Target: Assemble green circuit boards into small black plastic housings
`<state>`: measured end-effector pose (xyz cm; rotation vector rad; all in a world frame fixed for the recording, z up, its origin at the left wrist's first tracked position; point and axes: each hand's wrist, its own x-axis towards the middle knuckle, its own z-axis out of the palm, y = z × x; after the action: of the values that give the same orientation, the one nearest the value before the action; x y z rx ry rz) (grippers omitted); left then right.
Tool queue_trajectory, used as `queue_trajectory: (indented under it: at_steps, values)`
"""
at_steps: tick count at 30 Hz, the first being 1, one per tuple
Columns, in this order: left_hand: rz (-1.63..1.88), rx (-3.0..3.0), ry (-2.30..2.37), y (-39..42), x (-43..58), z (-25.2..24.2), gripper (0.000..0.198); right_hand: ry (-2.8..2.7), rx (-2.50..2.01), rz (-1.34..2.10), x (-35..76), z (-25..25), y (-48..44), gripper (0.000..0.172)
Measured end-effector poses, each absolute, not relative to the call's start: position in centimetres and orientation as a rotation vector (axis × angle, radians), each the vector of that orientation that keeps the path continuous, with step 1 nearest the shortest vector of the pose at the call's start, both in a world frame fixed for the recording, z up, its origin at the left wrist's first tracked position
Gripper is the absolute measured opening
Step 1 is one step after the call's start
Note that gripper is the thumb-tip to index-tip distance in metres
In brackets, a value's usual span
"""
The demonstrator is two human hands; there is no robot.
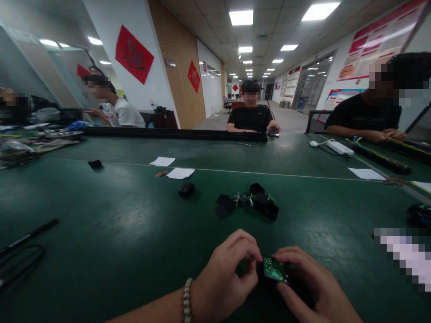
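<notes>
A small green circuit board with solder points sits in a dark housing near the table's front edge. My right hand is closed around it from the right, thumb below and fingers above. My left hand, with a beaded bracelet at the wrist, has its fingers curled in a pinch at the board's left corner. Whatever may be between those fingertips is hidden. Beyond my hands lie open black plastic housings with small boards and parts, flat black pieces and a black box.
The green table also holds paper sheets, a black cable at left, a white power strip and a long black bar. A person sits opposite, another at right, with others at far left.
</notes>
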<state>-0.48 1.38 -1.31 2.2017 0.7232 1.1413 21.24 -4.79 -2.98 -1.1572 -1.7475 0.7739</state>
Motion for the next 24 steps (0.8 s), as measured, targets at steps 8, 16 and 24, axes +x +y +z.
queue_trajectory:
  at_steps: [8, 16, 24]
  values:
    - [1.155, 2.185, 0.746, 1.46, -0.36, -1.25, 0.028, -1.743, -1.177, 0.804, 21.4, -3.15, -4.68, 0.037]
    - [1.165, 2.192, 0.748, 1.48, -0.41, -1.47, 0.029, -1.784, -1.172, 0.77, 21.47, -2.79, -4.79, 0.037]
    - [1.166, 2.182, 0.772, 1.51, -0.42, -1.72, 0.028, -1.793, -1.157, 0.725, 21.33, -2.7, -4.57, 0.035]
